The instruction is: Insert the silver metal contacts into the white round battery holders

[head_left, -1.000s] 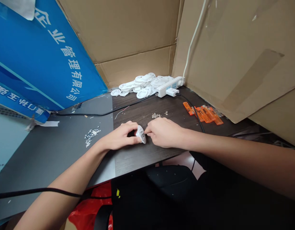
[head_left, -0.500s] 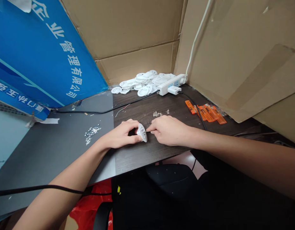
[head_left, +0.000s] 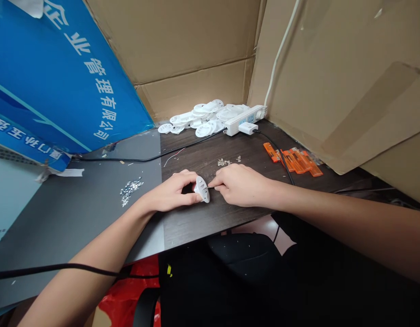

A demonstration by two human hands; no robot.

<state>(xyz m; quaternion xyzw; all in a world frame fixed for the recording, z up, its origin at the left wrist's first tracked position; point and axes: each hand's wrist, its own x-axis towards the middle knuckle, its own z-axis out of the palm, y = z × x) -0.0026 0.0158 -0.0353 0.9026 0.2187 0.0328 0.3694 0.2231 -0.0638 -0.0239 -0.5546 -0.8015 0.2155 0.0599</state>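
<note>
My left hand (head_left: 177, 190) grips a round white plastic piece (head_left: 202, 189) between thumb and fingers, tilted on edge with its slotted face toward the right. My right hand (head_left: 240, 185) is closed in a pinch on a thin metal tool (head_left: 211, 186), whose end reaches the slotted face; most of the tool is hidden in the fingers. Just behind my right hand lie small metal pieces (head_left: 224, 161). A heap of small shiny screws (head_left: 130, 190) lies left of my left hand. At the back are piled many similar white discs (head_left: 205, 129).
A white power strip (head_left: 243, 120) with a plugged-in adapter (head_left: 248, 128) stands at the back. Orange packets (head_left: 300, 161) lie at the right beside a black cable. Cardboard walls (head_left: 196, 41) and a blue sign (head_left: 77, 77) enclose the table (head_left: 192, 227).
</note>
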